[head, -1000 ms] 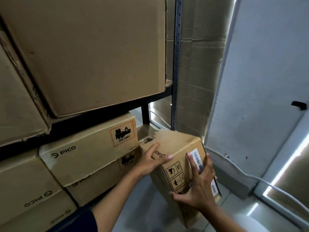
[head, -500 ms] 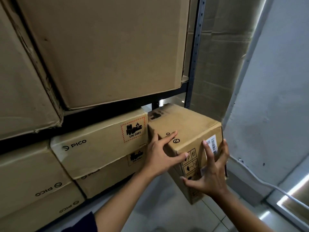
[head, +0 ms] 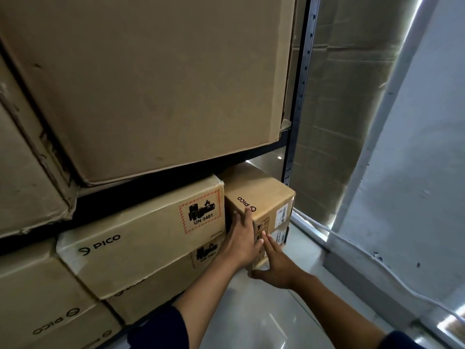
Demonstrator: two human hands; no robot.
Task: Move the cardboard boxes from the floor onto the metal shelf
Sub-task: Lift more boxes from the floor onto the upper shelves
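A small cardboard PICO box (head: 261, 195) sits on the lower level of the metal shelf (head: 299, 96), at its right end, next to two stacked PICO boxes with UN 3481 labels (head: 151, 235). My left hand (head: 242, 241) presses flat on the small box's front face with straight fingers. My right hand (head: 275, 265) touches the box's lower front corner, fingers extended and thumb spread. The box stands upright, mostly inside the shelf bay.
A large plain cardboard box (head: 151, 79) fills the shelf level above. More PICO boxes (head: 42, 306) are stacked at lower left. Flattened cardboard (head: 347, 96) leans right of the shelf post. A white wall (head: 415, 172) with a cable stands right; glossy floor (head: 264, 311) below.
The small box has gone from held tilted in front of the shelf to sitting in the shelf bay. Both hands followed it inward and flattened against its front.
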